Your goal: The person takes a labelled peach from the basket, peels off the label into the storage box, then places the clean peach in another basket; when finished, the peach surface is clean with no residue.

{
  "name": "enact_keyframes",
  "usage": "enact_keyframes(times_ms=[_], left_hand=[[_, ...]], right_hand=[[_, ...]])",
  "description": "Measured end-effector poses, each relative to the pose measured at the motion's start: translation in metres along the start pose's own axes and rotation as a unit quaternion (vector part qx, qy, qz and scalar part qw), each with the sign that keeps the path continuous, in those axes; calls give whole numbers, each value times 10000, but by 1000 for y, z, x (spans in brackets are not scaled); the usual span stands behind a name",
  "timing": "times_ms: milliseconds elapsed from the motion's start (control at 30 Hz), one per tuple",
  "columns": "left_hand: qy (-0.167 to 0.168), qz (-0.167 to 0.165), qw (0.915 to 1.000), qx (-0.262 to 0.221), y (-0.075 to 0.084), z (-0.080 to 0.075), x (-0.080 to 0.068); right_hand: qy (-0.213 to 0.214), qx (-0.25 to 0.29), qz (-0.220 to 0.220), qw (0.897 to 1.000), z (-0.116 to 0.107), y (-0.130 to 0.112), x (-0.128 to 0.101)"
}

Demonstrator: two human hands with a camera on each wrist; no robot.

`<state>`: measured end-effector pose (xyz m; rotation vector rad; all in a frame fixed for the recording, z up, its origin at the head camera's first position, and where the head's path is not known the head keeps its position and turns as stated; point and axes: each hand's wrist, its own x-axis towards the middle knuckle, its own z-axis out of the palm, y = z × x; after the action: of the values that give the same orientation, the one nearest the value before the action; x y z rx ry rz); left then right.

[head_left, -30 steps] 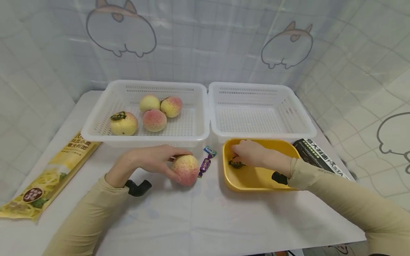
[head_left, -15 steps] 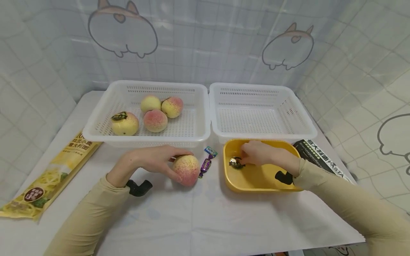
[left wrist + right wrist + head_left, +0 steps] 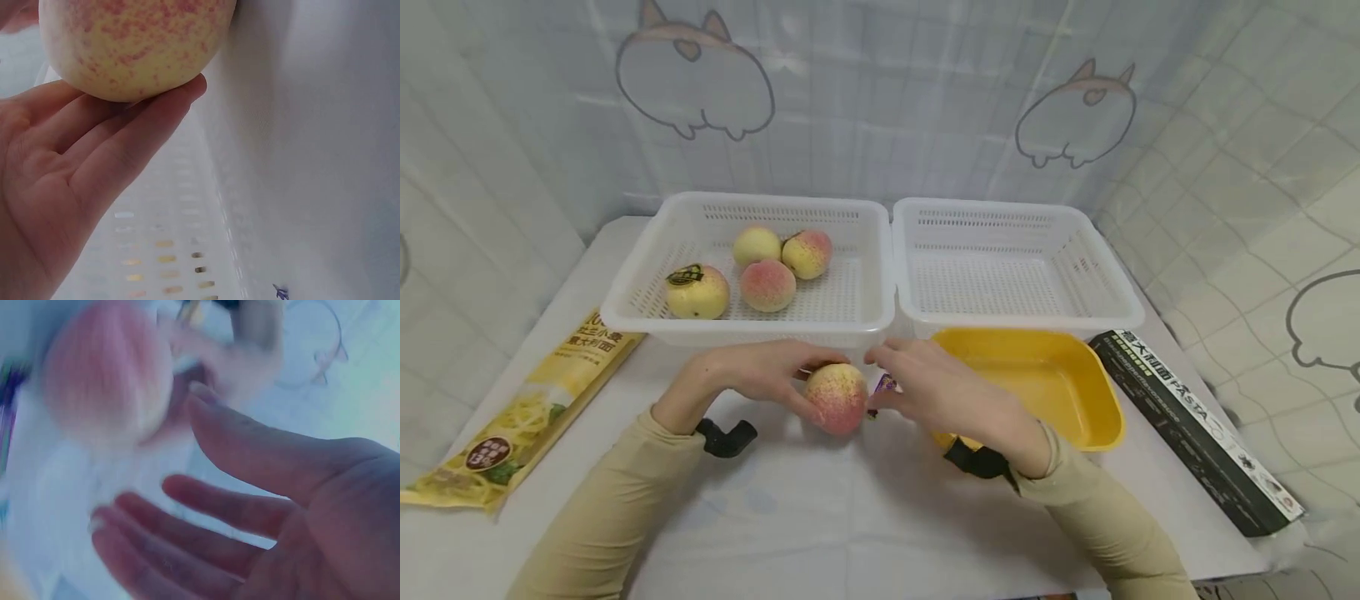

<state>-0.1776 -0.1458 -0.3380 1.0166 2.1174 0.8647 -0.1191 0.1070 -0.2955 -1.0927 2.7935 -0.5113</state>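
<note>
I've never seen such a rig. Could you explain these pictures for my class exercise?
No machine: these are a person's left hand and right hand. The wide picture comes from a camera on the head, the close-ups from one on each wrist. On the table are a white basket with four peaches, another white basket, a yellow tub, a yellow pack, a black box and a mostly hidden purple wrapper. The left hand grips another peach; the right hand, beside it, holds nothing.

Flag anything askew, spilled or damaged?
Nothing looks spilled or damaged. Mildly odd: a purple-wrapped candy lies loose on the table, not in a container, near the peach in the left hand, partly hidden by the right hand.
</note>
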Motion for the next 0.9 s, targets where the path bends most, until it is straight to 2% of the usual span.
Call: enact_keyframes(times_ms=[133,233,300,400,467,567,633,700,767,800,900], left_hand=[[72,4,9996,271,-2,1,-2],[308,-362,9964,708,8,-3,-17],[463,-716,9930,818,22,-8,-34],[823,-1137,9862,876,43,-19,-70],[1236,-1161,9808,958,46,-31,-94],[2130,-1350,9602,1198,31,-50,-124],[2561,-1759,9417,1293,12,-63,-138],[2770,-2280,9251,1247,-9,-74,-148],[2710,-2689,9172,1136,-27,-81,-154],[2631,-2811,9166,1079,-34,-83,-155],[2459,-2850,9212,987,-49,-87,-156]], right_hand=[[-72,-601,-357,9975,32,-12,8],[44,-999,-437,9940,50,-18,12],[129,-1163,-415,9923,59,-21,15],[276,-1282,-391,9906,71,-25,19],[491,-1376,-428,9883,78,-27,22],[958,-1469,-520,9831,89,-27,27],[1202,-1426,-568,9808,94,-27,31],[1295,-1331,-572,9809,96,-27,33],[1177,-1099,-534,9855,90,-29,31],[1081,-923,-505,9886,85,-31,29],[883,-328,-462,9945,62,-34,20]])
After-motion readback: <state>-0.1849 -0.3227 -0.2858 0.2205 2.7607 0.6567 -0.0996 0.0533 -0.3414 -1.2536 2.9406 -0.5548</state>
